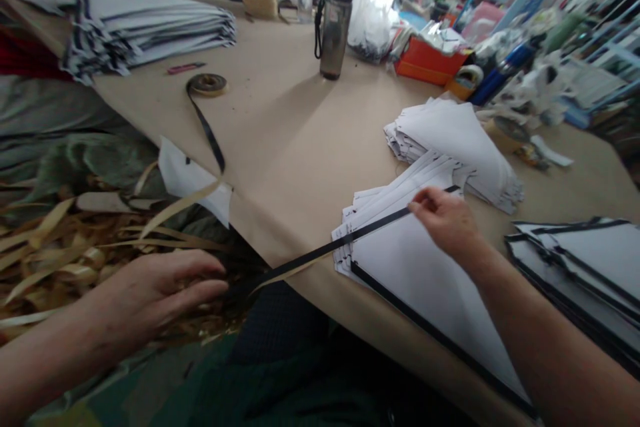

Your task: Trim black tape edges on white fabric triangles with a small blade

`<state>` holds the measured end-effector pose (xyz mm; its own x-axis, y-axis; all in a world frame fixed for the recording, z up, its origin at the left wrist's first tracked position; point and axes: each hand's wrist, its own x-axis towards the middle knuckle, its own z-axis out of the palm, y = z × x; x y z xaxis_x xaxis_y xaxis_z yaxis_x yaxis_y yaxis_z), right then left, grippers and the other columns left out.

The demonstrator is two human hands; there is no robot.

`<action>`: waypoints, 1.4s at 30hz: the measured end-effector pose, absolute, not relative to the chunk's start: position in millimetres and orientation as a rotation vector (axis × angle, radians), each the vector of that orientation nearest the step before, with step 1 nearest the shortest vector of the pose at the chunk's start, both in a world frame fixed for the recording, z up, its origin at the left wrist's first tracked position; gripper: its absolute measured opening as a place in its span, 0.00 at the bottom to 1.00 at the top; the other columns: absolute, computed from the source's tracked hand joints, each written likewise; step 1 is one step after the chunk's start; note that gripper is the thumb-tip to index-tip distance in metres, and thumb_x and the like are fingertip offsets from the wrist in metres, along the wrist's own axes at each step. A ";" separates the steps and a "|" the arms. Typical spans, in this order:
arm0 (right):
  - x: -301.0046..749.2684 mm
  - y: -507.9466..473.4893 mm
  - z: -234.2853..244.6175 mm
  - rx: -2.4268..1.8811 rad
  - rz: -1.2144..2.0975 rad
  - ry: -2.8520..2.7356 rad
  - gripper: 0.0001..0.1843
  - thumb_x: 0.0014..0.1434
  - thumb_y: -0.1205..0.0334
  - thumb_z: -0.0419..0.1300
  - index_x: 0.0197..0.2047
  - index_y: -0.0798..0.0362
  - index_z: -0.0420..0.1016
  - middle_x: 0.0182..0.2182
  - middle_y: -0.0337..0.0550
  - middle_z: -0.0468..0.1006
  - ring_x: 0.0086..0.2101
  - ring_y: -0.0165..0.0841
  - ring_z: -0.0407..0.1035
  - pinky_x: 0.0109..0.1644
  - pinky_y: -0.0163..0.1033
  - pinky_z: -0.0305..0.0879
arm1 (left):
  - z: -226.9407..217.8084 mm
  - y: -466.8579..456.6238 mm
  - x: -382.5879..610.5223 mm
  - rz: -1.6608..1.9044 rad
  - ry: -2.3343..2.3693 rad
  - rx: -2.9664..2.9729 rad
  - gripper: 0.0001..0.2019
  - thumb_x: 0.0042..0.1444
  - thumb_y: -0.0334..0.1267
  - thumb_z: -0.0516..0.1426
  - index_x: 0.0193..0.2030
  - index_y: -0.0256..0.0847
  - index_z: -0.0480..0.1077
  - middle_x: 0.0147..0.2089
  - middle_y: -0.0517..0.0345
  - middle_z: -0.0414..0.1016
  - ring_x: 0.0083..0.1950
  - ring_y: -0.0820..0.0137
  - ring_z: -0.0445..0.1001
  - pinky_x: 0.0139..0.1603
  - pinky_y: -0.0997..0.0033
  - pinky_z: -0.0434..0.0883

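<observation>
My right hand (pixel 447 220) rests on a fanned stack of white paper sheets (pixel 400 260) at the table's near edge, its fingers pinched on a black tape strip (pixel 370 230) that runs along the top sheet's edge. The strip stretches left off the table to my left hand (pixel 165 290), which is below the table edge with fingers pressed together on the strip's end and its tan backing. A roll of black tape (pixel 207 84) lies further back, its loose tail trailing toward the edge.
Another pile of white sheets (pixel 453 140) lies behind the stack; black-edged sheets (pixel 585 267) lie at the right. A dark bottle (pixel 335 33), a red box (pixel 430 60) and folded white stacks (pixel 150 23) stand at the back. Peeled tan backing strips (pixel 55 240) heap at the left.
</observation>
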<state>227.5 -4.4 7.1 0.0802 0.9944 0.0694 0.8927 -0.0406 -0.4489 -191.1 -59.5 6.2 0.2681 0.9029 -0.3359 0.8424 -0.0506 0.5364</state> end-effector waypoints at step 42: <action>143.5 -57.7 -5.7 -1.971 0.664 -2.078 0.09 0.56 0.59 0.53 0.26 0.51 0.67 0.22 0.38 0.72 0.24 0.29 0.63 0.28 0.34 0.49 | 10.9 0.1 -30.8 0.006 1.243 2.111 0.13 0.54 0.41 0.52 0.24 0.37 0.70 0.20 0.60 0.67 0.22 0.74 0.61 0.23 0.73 0.52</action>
